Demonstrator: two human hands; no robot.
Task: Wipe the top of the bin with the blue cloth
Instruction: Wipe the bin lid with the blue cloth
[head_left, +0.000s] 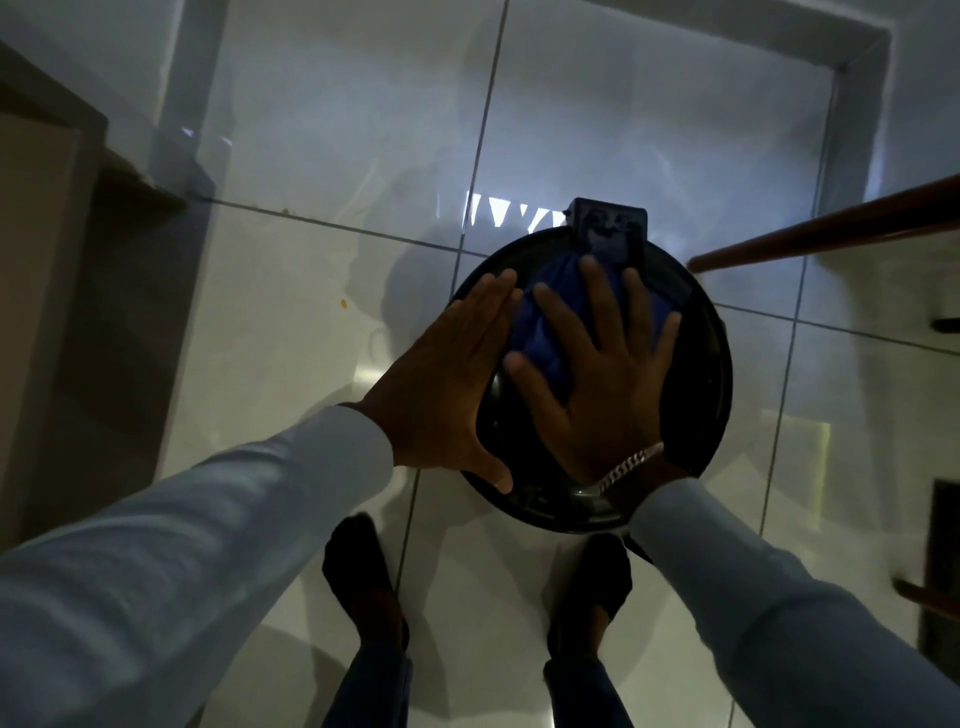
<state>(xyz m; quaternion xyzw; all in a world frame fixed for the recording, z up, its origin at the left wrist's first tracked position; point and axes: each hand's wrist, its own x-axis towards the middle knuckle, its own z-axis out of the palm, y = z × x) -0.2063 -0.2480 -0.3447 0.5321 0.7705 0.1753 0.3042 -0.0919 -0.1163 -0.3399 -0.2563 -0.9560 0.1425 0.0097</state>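
Note:
A round black bin (696, 374) with a domed lid stands on the tiled floor right in front of my feet. A crumpled blue cloth (545, 322) lies on the lid's top. My right hand (602, 374) presses flat on the cloth with fingers spread wide; a silver bracelet sits on its wrist. My left hand (447, 379) rests flat against the lid's left edge, fingers together, holding nothing. A black hinge block (608, 228) sticks out at the lid's far side.
Glossy white floor tiles (311, 291) surround the bin. A brown wooden rail (831, 234) runs in from the right just past the bin. A wooden door frame (47, 218) stands at the left. My two dark shoes (363, 577) are just below the bin.

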